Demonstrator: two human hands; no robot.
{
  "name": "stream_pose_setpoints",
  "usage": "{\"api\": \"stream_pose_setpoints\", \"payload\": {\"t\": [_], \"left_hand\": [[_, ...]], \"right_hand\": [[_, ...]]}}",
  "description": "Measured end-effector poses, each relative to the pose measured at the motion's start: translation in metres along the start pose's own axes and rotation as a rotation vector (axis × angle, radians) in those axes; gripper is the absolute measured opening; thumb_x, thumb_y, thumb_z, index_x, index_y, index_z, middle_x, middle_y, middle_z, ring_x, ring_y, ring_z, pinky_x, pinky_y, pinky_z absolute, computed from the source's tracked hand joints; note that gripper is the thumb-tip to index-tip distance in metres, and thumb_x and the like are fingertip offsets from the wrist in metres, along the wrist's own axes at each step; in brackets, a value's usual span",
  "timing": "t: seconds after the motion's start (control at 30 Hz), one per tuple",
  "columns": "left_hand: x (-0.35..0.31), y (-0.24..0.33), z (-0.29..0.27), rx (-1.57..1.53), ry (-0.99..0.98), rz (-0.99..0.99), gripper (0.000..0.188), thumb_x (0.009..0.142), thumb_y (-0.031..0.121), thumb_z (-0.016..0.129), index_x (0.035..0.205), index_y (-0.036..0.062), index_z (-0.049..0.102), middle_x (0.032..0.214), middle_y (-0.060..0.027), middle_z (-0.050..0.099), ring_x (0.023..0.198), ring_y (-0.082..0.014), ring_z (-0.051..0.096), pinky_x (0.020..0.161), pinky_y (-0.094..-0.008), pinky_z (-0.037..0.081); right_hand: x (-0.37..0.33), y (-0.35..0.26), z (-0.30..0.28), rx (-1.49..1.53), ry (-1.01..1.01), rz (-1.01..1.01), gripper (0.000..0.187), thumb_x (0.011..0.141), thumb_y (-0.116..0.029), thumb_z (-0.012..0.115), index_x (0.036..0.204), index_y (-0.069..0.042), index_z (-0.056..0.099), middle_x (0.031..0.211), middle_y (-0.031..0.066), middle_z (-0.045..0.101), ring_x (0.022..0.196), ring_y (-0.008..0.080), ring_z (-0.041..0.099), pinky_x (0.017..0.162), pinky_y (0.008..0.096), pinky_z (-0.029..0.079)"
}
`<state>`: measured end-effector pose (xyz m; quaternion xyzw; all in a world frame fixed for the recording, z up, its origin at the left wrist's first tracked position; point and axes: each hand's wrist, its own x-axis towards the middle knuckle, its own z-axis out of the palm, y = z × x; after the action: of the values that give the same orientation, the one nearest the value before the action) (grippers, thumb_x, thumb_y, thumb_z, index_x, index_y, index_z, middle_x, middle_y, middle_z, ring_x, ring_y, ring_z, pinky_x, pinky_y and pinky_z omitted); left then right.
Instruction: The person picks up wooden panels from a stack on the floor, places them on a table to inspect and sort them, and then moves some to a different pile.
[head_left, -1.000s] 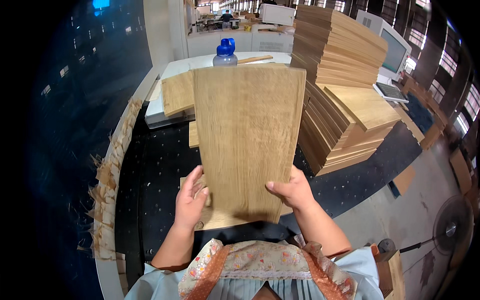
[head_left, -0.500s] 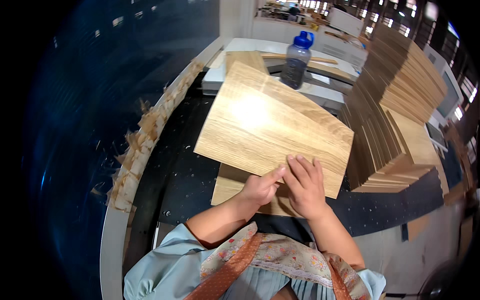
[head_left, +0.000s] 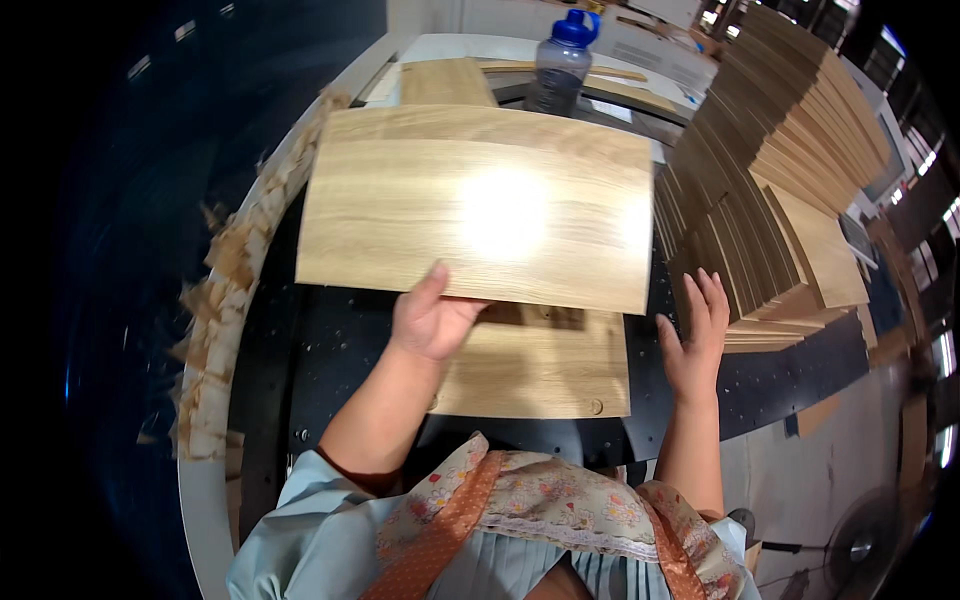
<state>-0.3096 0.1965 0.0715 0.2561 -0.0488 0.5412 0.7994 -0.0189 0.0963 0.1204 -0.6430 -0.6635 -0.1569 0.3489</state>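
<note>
A rectangular wood-grain board (head_left: pixel 400 200) is held up by my left hand (head_left: pixel 434 318), thumb on its top face and fingers hidden beneath its near edge. Light glares off the board's middle. My right hand (head_left: pixel 697 335) is off the board, to its right, with fingers apart and nothing in them. Below the held board, a second wood-grain board (head_left: pixel 535 370) lies on the black table (head_left: pixel 340 350). Small round marks show near its front corners, and its far part is hidden.
At right stand tall stacks of boards (head_left: pixel 740 230). A blue-capped bottle (head_left: pixel 558 75) stands behind the held board, near another board (head_left: pixel 445 82). Along the left runs a pale ledge with torn brown tape (head_left: pixel 235 255). A round fan-like thing (head_left: pixel 860 550) is at lower right.
The held board has turned to lie more squarely before me and moved left. My right hand has let go of it and moved right. My left hand has moved left along its near edge.
</note>
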Motion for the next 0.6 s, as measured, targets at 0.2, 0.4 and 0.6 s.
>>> {"api": "stream_pose_setpoints", "payload": {"t": [0.2,0.4,0.6], "left_hand": [[0.013,0.018,-0.025,0.001,0.023,0.073,0.052,0.089,0.021,0.055,0.135,0.0065,0.035,0.135,-0.0131,0.043,0.124,-0.0309,0.043,0.100,-0.0497,0.038],[0.016,0.024,-0.042,0.036,0.107,0.074,0.055,0.087,0.019,0.058,0.135,0.0069,0.035,0.137,-0.0110,0.041,0.126,-0.0299,0.039,0.104,-0.0502,0.034],[0.019,0.026,-0.053,0.117,0.172,0.044,0.064,0.079,0.020,0.068,0.134,0.0060,0.037,0.134,-0.0096,0.045,0.126,-0.0283,0.040,0.105,-0.0481,0.032]], "right_hand": [[-0.005,0.072,0.071,0.007,-0.073,0.098,0.050,0.068,-0.002,0.069,0.116,-0.004,0.055,0.125,0.0155,0.049,0.121,0.0348,0.042,0.101,0.0414,0.035],[0.031,0.087,0.151,-0.047,-0.198,-0.030,0.047,0.070,-0.008,0.068,0.115,-0.002,0.056,0.122,0.0164,0.051,0.121,0.0343,0.042,0.100,0.0418,0.036],[0.067,0.101,0.204,-0.172,-0.518,0.181,0.049,0.081,-0.025,0.063,0.124,-0.007,0.048,0.132,0.0095,0.043,0.130,0.0286,0.031,0.103,0.0481,0.032]]}}
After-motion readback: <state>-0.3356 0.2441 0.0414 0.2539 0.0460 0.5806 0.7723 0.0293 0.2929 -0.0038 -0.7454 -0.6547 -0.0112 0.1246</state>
